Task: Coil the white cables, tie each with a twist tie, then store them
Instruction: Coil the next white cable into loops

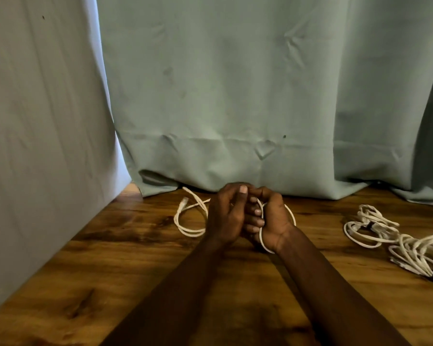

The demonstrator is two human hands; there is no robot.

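Note:
A white cable [188, 221] lies in loops on the wooden table [110, 258], its plug end pointing up left. My right hand [273, 221] grips part of this cable, with loops running round the palm and out behind the wrist. My left hand [225, 216] is curled against the right one, thumb up, its fingers on the same cable where the hands meet. What the fingertips pinch is hidden. At the right lie two coiled white cables: one [365, 229] with a dark tie, another [420, 255] nearer the edge, also with a dark tie.
A grey-green curtain [235, 96] hangs right behind the hands and touches the table. A pale cloth-covered wall [35, 146] closes off the left side. Bare wood stretches in front of and to the left of my forearms.

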